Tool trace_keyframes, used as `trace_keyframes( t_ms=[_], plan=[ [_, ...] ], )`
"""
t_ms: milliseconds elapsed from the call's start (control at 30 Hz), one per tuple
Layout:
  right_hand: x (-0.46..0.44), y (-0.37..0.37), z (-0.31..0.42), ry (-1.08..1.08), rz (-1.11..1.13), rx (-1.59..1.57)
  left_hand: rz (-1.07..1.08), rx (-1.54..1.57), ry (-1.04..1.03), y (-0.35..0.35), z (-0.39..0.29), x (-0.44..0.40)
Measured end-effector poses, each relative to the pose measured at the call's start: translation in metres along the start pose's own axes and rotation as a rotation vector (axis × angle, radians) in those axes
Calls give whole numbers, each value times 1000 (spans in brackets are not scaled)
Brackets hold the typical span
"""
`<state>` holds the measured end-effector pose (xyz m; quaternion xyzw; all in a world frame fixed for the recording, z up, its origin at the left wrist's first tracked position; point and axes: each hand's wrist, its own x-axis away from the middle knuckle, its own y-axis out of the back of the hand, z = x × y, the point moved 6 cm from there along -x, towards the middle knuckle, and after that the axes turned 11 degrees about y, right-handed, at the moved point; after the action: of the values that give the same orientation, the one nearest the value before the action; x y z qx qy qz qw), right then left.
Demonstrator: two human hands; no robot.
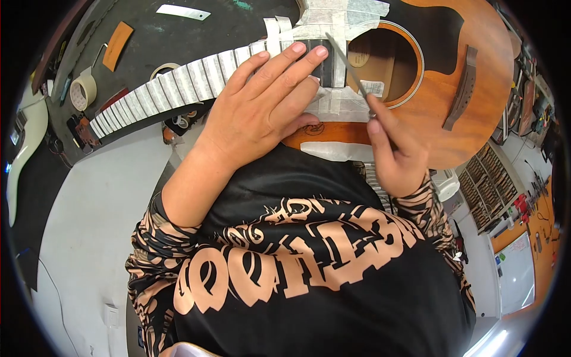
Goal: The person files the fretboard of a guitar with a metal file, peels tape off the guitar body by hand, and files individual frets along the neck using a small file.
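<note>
An acoustic guitar (491, 77) lies across the bench, its neck pointing left. White masking tape (178, 83) covers the fretboard between the frets, and more tape is on the body around the neck's end. My left hand (262, 107) rests on the neck, fingers stretched out over the last frets, thumb at the near edge. A thin metal file (351, 66) is in my right hand (398, 149), its tip at the fretboard's end beside the sound hole (392, 65). My right fingers and thumb close on its handle end.
On the dark bench mat (143, 50) lie a tape roll (83, 92), an orange block (118, 46) and a white metal strip (183, 12). A slotted rack (488, 184) and an orange board with tools stand at the right. A white cabinet surface is at lower left.
</note>
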<state>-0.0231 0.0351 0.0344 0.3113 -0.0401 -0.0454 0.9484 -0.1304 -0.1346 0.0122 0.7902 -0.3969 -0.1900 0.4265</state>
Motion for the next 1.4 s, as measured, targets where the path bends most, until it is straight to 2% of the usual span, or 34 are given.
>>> trace_keyframes(
  t_ms=[133, 233, 433, 500, 533, 600, 667, 733, 800, 900, 1033, 1267, 1367, 1400],
  plan=[
    [10, -9, 5, -64, -88, -102, -4, 3, 17, 0, 0, 1],
    [10, -15, 5, -107, -60, -88, -4, -2, 21, 1, -1, 0],
    [-23, -12, 9, -21, -52, -8, 1, -2, 27, 1, -1, 0],
    [-40, -11, 19, 116, 117, 242, 2, 6, 27, 0, -1, -1],
    [-45, -9, 15, 113, 117, 242, -8, 6, 22, 0, -1, 0],
    [-55, 0, 21, 336, 16, 343, -19, 6, 15, 1, 1, -1],
    [-51, 6, 22, 305, 16, 282, 2, 25, -10, 3, 1, 0],
    [-35, 11, 6, 170, -47, 144, -2, 47, -19, 6, 0, 2],
    [-16, 6, 9, 160, -61, 84, -4, 71, -27, 7, 2, 4],
    [7, -2, 11, -45, -6, -22, -15, 111, -29, 8, 5, 7],
    [14, -14, 13, -105, -62, -118, -19, 101, -40, 6, 6, 7],
    [4, -22, 16, -82, -88, -73, -15, 107, -27, 6, 7, 6],
    [-17, -22, 19, -52, 24, 39, -19, 102, -22, 6, 6, 6],
    [-28, -22, 24, 8, 71, 162, -20, 103, -21, 6, 7, 6]
  ],
)
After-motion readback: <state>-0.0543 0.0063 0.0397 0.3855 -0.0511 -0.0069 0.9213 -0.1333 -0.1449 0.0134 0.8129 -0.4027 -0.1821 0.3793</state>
